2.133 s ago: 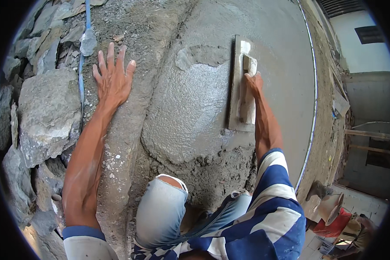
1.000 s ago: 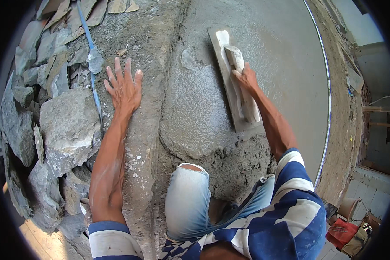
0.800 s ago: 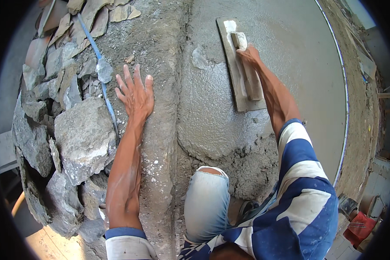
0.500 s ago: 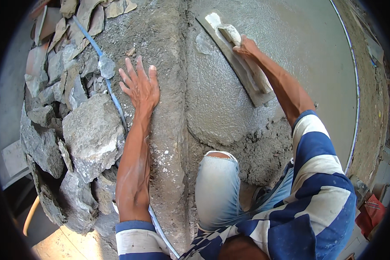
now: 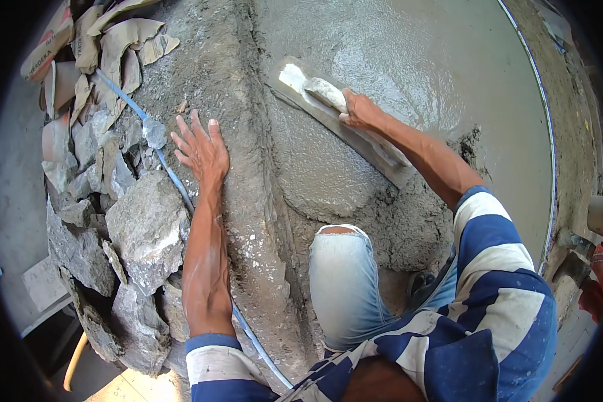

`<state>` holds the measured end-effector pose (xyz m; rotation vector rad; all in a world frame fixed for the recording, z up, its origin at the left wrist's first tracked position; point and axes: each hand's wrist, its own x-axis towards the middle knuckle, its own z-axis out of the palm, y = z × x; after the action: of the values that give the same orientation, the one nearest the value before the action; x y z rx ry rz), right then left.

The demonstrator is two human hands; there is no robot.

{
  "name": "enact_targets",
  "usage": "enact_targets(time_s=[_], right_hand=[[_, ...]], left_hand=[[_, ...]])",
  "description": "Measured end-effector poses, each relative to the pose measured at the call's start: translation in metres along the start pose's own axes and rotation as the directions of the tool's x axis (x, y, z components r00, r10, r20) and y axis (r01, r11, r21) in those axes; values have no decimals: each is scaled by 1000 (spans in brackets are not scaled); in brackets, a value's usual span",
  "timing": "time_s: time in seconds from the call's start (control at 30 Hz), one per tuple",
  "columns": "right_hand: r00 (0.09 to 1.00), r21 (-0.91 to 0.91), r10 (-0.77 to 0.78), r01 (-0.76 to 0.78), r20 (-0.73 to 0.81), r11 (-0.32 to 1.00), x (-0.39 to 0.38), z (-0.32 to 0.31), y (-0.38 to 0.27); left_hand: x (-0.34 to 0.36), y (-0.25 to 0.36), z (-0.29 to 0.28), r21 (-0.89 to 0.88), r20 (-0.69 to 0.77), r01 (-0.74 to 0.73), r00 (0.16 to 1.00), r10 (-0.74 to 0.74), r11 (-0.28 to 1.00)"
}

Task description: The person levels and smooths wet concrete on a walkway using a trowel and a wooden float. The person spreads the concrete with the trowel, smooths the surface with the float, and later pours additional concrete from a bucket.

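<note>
My right hand (image 5: 365, 109) is wrapped round the handle of a long, flat float (image 5: 342, 128), its blade smeared pale with cement. The blade lies slantwise on wet grey concrete (image 5: 321, 177), its far end close to the raised ledge on the left. On that rough ledge (image 5: 234, 194) my left hand (image 5: 204, 153) rests palm down, fingers spread, holding nothing. The wet surface is smooth and shiny beyond the float and coarser nearer my knee.
Broken stone slabs (image 5: 147, 224) are piled left of my left forearm, with a blue hose (image 5: 174, 177) running beside them. Torn paper sacks (image 5: 120, 50) lie at the far left. A lumpy concrete mound (image 5: 409, 231) sits by my knee (image 5: 345, 275). Another person's red clothing (image 5: 597, 285) shows at right.
My right hand has drawn the float nearer to me, and its blade has turned to lie more crosswise. My left hand stays flat on the ledge while the whole view shifts slightly.
</note>
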<state>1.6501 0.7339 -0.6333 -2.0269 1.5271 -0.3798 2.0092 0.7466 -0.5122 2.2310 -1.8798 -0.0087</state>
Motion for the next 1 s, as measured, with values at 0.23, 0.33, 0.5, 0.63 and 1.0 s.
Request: enact_targets(time_s=[0.23,0.33,0.5,0.63,1.0], right_hand=[[966,47,69,-83,249,995,-125,11,-23],[945,-10,88,-90,314,996,-178,-7,-29],[958,253,284,-269,-23,929,-116,-17,-44],[918,465,375,-278,-128,841,-13,-10,-46],[860,517,496,-371,-124,772,13,87,-139]], left_hand=[[-1,0,-1,12,7,24,1000,-24,1000],[1,5,0,36,-13,16,1000,-16,999],[-4,-9,5,53,-75,6,997,-2,999],[2,-2,6,48,-64,0,998,3,999],[-1,-5,7,58,-55,-54,997,57,997]])
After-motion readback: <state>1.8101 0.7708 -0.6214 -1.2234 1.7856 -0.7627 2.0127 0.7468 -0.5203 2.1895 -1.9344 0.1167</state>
